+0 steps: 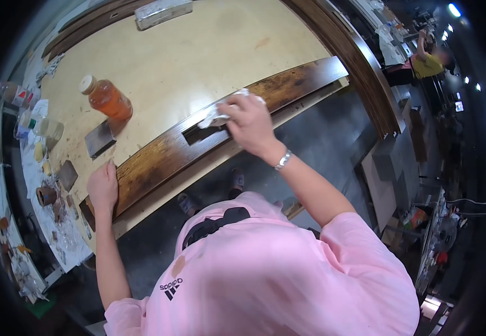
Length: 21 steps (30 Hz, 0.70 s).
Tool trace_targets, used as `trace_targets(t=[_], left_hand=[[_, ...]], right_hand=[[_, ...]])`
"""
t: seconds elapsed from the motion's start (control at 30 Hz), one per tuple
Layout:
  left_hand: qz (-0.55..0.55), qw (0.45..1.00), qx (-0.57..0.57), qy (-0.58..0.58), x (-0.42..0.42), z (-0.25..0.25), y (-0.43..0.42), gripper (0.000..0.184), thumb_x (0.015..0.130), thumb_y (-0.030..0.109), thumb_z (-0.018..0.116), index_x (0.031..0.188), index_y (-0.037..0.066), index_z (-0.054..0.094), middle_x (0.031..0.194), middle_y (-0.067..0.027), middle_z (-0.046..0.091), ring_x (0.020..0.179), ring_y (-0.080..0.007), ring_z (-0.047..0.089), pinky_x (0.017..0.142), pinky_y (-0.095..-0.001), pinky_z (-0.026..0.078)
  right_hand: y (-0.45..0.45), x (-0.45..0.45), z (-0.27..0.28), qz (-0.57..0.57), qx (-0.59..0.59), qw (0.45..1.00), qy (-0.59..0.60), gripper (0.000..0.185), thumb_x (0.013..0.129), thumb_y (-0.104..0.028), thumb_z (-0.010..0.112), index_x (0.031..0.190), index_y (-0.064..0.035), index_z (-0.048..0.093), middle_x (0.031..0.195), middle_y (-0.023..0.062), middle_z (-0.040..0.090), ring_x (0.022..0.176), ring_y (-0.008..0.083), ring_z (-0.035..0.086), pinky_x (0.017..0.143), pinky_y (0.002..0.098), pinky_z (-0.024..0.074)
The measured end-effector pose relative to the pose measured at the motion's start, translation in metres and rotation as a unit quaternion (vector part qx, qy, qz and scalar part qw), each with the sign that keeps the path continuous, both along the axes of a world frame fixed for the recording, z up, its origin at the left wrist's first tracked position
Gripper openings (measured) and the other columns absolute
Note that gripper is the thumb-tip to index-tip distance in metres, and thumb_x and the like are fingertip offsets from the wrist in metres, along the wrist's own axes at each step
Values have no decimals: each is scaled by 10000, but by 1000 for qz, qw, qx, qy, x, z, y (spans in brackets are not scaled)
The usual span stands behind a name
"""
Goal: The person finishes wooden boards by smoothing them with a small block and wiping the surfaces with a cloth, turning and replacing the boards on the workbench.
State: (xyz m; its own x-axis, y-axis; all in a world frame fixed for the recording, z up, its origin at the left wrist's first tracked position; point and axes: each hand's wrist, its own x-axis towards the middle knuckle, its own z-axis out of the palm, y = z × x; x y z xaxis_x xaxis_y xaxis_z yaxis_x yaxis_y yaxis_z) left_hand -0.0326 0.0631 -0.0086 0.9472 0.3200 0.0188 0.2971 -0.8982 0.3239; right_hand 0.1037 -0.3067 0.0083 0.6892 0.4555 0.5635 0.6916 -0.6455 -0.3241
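A long, glossy brown wooden board (148,165) with a cut-out slot lies along the near edge of the worktable. My right hand (251,124) is closed on a crumpled white cloth (214,116) and presses it to the board beside the slot. Near the board's left end, my left hand (103,186) has its fingers folded against the far edge, gripping it. Beyond the board stands a plastic bottle (108,99) of orange liquid with a pale cap. Next to it is a dark rectangular block (101,139).
Another dark wooden piece (360,67) runs along the table's right side. A whitish metal box (163,12) sits at the back. Bottles and small pots, among them a brown pot (46,195), stand to the left. Another person (426,64) is at the far right.
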Motion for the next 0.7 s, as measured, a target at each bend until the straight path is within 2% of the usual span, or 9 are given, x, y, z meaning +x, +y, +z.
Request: trace_targets(t=[0.13,0.2,0.27,0.33,0.37,0.4,0.47,0.57,0.7], left_hand=[[-22,1000,10,0,2,-2,3,449,1019,337,408,842,-8,636,812,-271,616,791,-469,597,701,-529,443],[-29,999,20,-1,0,-3,6,453,1020,335,409,833,-9,637,804,-271,615,781,-471,595,693,-530,440],[-28,999,22,11,-1,-4,8,446,1023,330,406,840,-7,635,817,-270,615,791,-467,593,697,-523,440],[-34,999,22,16,0,-6,10,437,1027,324,401,851,-3,632,827,-268,614,804,-463,591,703,-515,442],[-42,999,24,19,-3,-7,14,432,1029,321,398,858,-1,630,832,-267,612,812,-461,589,707,-511,442],[-50,998,27,25,-7,-8,18,427,1032,318,395,866,0,628,837,-266,610,819,-458,587,712,-507,443],[-59,998,19,14,-17,-11,27,419,1037,303,390,872,-10,615,837,-263,605,821,-455,581,715,-504,442],[-60,998,25,4,-21,-11,33,416,1038,288,400,866,-26,612,830,-263,605,807,-453,583,712,-510,437],[-72,997,33,-3,-24,-14,36,409,1039,279,398,866,-23,614,826,-262,603,801,-452,581,710,-515,435]], right_hand=[[-57,45,-27,-133,-135,980,-58,244,798,-106,623,1003,-168,743,1042,65,640,984,271,587,856,399,465],[-120,73,-21,-302,-165,939,26,255,817,-126,607,1018,-178,754,1073,78,640,1004,281,574,880,409,459],[-159,89,-13,-353,-113,922,114,248,843,-137,587,1016,-179,759,1077,88,634,999,295,564,880,422,465],[-118,76,2,-256,-84,963,6,226,870,-144,543,964,-126,748,1053,98,628,978,293,573,804,437,512],[-73,57,3,-259,49,961,88,183,840,-148,575,922,-113,735,1033,116,632,974,294,587,804,430,515],[-46,42,3,-95,-74,993,5,227,797,-176,634,1005,-128,710,1088,122,628,1002,289,601,836,413,507],[3,3,-8,73,-90,989,88,317,766,-168,671,1082,-153,695,1137,110,628,1031,280,601,876,408,490],[-39,17,-11,-49,-150,987,-26,324,769,-129,662,1089,-165,698,1140,90,635,1038,273,603,891,420,476],[-128,88,-5,-244,-154,954,85,277,843,-194,658,1106,-152,731,1094,103,658,1037,294,583,865,478,494]])
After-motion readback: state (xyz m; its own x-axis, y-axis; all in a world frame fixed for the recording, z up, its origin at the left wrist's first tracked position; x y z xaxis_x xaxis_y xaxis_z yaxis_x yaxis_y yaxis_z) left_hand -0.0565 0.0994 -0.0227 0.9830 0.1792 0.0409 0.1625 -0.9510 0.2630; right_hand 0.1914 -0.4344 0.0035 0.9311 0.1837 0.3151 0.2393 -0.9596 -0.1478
